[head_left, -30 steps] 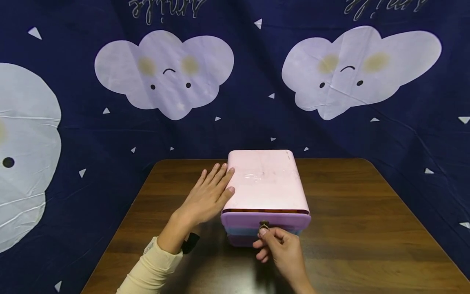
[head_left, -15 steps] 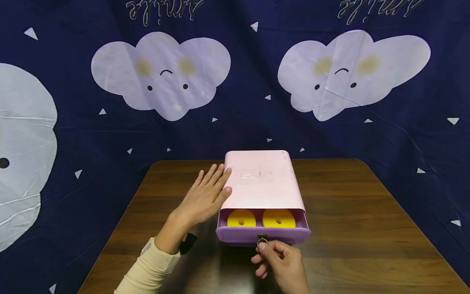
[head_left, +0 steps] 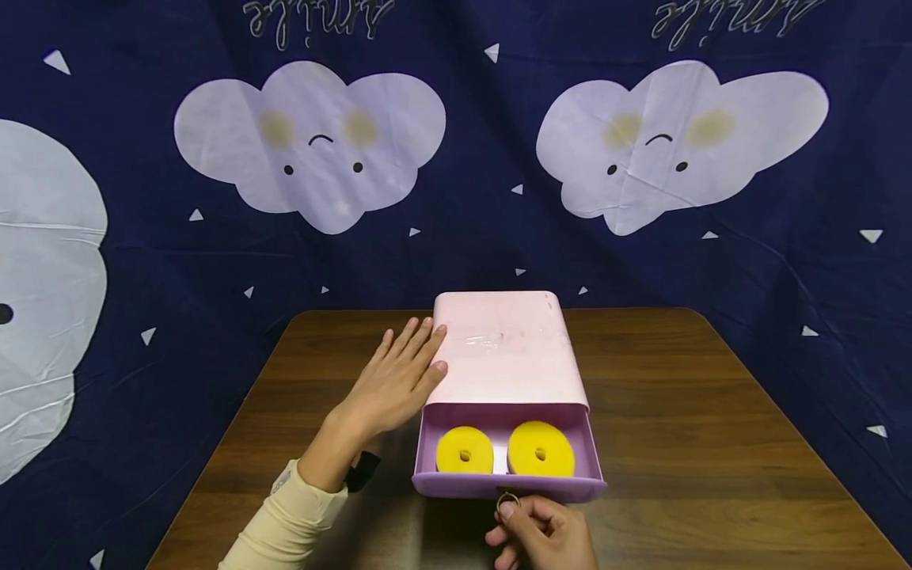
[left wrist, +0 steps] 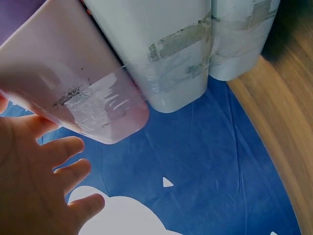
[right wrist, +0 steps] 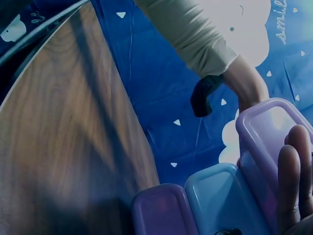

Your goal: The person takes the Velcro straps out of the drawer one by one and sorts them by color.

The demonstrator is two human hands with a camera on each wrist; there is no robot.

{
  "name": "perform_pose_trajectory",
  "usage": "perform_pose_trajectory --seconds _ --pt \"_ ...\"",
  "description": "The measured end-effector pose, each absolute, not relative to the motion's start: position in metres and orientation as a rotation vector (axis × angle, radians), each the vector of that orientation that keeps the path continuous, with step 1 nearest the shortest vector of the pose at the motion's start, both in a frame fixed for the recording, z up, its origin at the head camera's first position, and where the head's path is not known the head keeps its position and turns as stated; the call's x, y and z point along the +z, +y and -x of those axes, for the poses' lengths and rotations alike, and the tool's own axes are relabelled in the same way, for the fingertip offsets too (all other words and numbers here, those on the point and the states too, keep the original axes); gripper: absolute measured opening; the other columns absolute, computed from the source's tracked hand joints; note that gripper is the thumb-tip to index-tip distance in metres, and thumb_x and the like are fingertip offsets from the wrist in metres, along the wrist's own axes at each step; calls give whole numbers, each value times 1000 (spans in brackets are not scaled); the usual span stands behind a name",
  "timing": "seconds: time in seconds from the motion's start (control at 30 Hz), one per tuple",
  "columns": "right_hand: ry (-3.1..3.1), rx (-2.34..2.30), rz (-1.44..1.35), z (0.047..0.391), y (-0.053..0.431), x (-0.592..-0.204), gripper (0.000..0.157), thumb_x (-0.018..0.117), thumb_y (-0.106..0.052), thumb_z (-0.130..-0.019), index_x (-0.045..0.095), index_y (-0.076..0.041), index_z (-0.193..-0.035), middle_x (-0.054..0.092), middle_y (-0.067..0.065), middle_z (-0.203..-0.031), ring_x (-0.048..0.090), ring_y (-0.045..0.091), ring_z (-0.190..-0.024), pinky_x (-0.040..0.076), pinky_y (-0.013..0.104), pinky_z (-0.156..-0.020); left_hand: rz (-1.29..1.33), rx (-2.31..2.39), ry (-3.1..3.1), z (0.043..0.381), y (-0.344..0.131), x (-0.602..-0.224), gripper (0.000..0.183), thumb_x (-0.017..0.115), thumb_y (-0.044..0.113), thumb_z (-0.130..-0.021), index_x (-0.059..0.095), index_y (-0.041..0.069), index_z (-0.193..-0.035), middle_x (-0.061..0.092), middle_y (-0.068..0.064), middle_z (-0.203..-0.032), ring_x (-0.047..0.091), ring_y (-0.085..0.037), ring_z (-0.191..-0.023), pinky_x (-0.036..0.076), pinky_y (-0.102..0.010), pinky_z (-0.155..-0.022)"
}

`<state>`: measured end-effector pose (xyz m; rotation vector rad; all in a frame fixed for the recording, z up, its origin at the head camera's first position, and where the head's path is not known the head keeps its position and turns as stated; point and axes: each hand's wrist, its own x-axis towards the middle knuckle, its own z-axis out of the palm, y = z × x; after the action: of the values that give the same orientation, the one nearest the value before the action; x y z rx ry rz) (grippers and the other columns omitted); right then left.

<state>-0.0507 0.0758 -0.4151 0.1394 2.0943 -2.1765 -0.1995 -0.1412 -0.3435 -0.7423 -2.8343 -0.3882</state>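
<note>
A small chest of drawers with a pink top (head_left: pixel 506 348) stands on the table. Its top purple drawer (head_left: pixel 456 484) is pulled well out toward me. Inside lie two yellow ring-shaped pieces (head_left: pixel 450 459), each with a small hole in the middle; the right one (head_left: pixel 559 451) looks bigger. My right hand (head_left: pixel 549 534) pinches the metal ring pull (head_left: pixel 508 496) on the drawer front between thumb and finger. My left hand (head_left: pixel 392 388), fingers straight, rests against the chest's upper left edge. In the right wrist view, a blue drawer front (right wrist: pixel 217 196) and a darker purple one (right wrist: pixel 161 210) sit below, shut.
The wooden table (head_left: pixel 677 412) reaches back to a dark blue cloth (head_left: pixel 492 158) printed with clouds and triangles. Clear tape (left wrist: pixel 105 95) covers part of the chest's side. A black band (head_left: pixel 362 472) hangs at my left wrist.
My right hand has drawn the top drawer toward me from almost shut, bringing the yellow ring-shaped pieces into sight. My left hand has stayed against the chest.
</note>
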Motion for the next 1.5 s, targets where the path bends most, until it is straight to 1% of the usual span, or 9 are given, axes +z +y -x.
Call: perform_pose_trajectory --seconds 0.13,0.4,0.57,0.77,0.97,1.17,1.3,1.43,1.5 --pt "2141 -2128 -169 46 76 -416 34 67 -24 -86 64 10 -85 72 3 -66 64 11 -48 55 31 -48 741 -403 -2842 199 -141 -344 57 22 49 -102 15 24 -152 9 2 -159 3 -19 -149 3 -50 -120" --pt "2160 -2152 -220 38 74 -418 33 69 -23 -84 65 9 -81 72 1 -64 61 7 -47 52 27 -45 746 -386 -2825 201 -140 -344 56 22 48 -102 16 24 -152 11 1 -160 7 -22 -149 7 -51 -120" --pt "2199 -2160 -215 37 73 -420 29 69 -21 -84 65 7 -80 71 0 -63 59 6 -46 51 27 -44 744 -394 -2835 200 -140 -344 56 22 48 -102 16 24 -152 10 1 -160 7 -22 -149 5 -51 -120" --pt "2306 -2184 -209 35 77 -424 20 67 -13 -85 67 7 -80 70 -2 -60 59 4 -44 51 29 -42 741 -395 -2833 200 -139 -344 56 22 48 -102 16 24 -152 11 0 -160 7 -22 -149 6 -51 -120" --pt "2276 -2107 -388 37 96 -436 26 68 -18 -84 68 8 -88 71 0 -61 63 10 -48 54 30 -48 735 -405 -2836 200 -140 -344 56 22 48 -102 16 23 -152 10 1 -159 6 -21 -149 6 -51 -120" --pt "2478 -2098 -489 30 104 -435 16 69 -11 -83 69 5 -82 69 -1 -58 65 14 -49 53 30 -46 733 -412 -2842 199 -141 -346 57 22 49 -102 15 24 -152 9 1 -160 4 -20 -149 5 -51 -120" --pt "2704 -2095 -397 22 105 -423 7 70 -4 -81 69 -2 -75 68 -6 -56 64 10 -48 51 27 -43 733 -410 -2839 200 -141 -347 57 21 49 -102 15 24 -152 9 1 -160 4 -20 -149 5 -51 -120" --pt "2878 -2135 -135 16 110 -411 13 69 8 -77 68 -4 -74 68 -5 -57 63 6 -48 50 24 -41 731 -405 -2831 200 -141 -347 57 22 49 -102 15 24 -152 9 1 -160 5 -20 -149 6 -51 -120" --pt "2936 -2103 -38 14 114 -404 17 69 9 -77 69 -7 -76 69 -6 -59 62 5 -48 49 22 -42 731 -403 -2830 200 -140 -347 57 22 49 -102 15 24 -152 10 2 -160 5 -19 -149 6 -51 -120"
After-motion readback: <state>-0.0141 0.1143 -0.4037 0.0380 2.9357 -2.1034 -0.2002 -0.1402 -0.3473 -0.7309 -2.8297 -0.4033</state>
